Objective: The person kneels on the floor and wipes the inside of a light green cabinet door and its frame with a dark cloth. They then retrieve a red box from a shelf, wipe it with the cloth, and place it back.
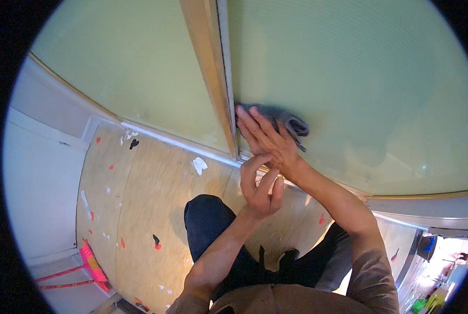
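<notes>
A folded dark grey cloth (296, 125) lies flat against the right green-tinted frosted panel (359, 78), low by its left edge. My right hand (275, 147) presses the cloth there with extended fingers, their tips close to the grey vertical edge strip (226, 59). Just below that hand is my left hand (261, 192), its fingers bent and spread, with nothing visible in it. The left fingertips overlap the right hand's heel in view; I cannot tell whether they touch. A wooden upright (206, 59) separates this panel from the left green panel (132, 78).
A metal floor track (179, 143) runs beneath the panels. Red, white and black scraps litter the wood-look floor (147, 196), including a white piece (199, 165). At lower left is a pink broom head (93, 265). A bright area with a green object (419, 305) shows at lower right.
</notes>
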Available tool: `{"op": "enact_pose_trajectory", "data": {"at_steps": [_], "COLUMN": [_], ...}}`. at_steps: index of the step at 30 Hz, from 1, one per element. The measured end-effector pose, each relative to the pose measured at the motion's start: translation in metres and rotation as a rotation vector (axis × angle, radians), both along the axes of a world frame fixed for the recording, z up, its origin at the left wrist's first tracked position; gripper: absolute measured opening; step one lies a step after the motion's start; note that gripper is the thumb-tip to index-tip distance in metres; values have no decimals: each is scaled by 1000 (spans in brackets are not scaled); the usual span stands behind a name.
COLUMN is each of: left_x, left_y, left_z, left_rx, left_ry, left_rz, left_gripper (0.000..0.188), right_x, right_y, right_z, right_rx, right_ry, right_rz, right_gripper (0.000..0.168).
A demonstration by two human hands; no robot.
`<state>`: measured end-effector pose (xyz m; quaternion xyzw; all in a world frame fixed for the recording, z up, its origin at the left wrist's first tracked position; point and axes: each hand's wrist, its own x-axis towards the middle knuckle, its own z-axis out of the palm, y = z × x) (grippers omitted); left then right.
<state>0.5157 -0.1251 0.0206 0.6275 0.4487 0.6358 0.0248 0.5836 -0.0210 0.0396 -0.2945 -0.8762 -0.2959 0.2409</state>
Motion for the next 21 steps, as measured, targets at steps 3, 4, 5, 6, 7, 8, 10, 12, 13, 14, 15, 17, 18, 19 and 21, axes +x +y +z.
{"op": "enact_pose_trajectory", "data": {"at_steps": [3,4,5,6,7,8,10,12,13,14,15,17,18,19,21], "left_x": [6,7,7,10,13,15,14,21,20,19,19,17,15,13,9], "left_y": [2,2,2,2,1,1,-1,1,0,-1,-1,-2,-4,-6,-8], "left_z": [-2,-3,-4,-6,-10,-13,-18,-18,-19,-18,-19,-20,-21,-22,-22], "left_rx": [-116,-156,-197,-220,-242,-264,-313,-331,-343,-355,-369,-402,-410,-419,-452], "left_ry": [-17,-21,-25,-16,-6,5,44,57,67,76,81,97,112,128,153], "left_rz": [-53,-63,-72,-82,-94,-106,-121,-173,-176,-180,-179,-172,-163,-158,-151], "left_gripper": [18,19,19,19,20,20,20,20,21,21,22,23,23,24,25], "right_x": [3,1,-3,-4,-5,-7,-14,4,6,14,27,30,26,23,18], "right_y": [5,0,0,-1,-1,-1,-1,2,3,5,7,5,3,1,-2], "right_z": [-42,-47,-52,-56,-62,-73,-93,-99,-103,-115,-137,-162,-169,-176,-189], "right_rx": [165,242,177,113,50,-51,-254,-748,-999,-962,-931,-844,-785,-726,-608], "right_ry": [-214,-278,-271,-272,-271,-221,-108,-69,-42,-50,-56,-108,-151,-192,-272], "right_rz": [-34,-59,-41,-25,-12,11,65,110,154,206,253,267,235,200,123], "right_gripper": [52,52,50,48,46,46,47,50,52,50,47,46,46,47,48]}}
